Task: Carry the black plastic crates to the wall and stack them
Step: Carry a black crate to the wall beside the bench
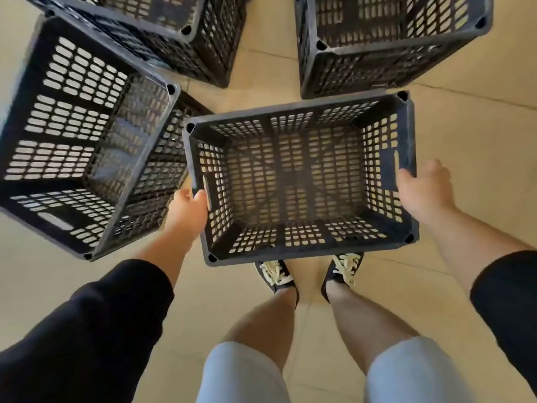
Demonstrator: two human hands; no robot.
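A black perforated plastic crate [302, 251] is right in front of me, open side up, above my feet. My left hand [187, 212] grips its left end wall at the handle slot, thumb over the rim. At the opposite end my right hand [422, 189] grips the right wall by the handle slot. Whether the crate rests on the floor or hangs just above it cannot be told.
A taller stack of black crates [87, 181] stands close at the left, touching or nearly touching the held crate. Two more black crate stacks stand at the back left [197, 33] and back right [377, 53]. The floor [465, 135] is beige tile, bare to the right.
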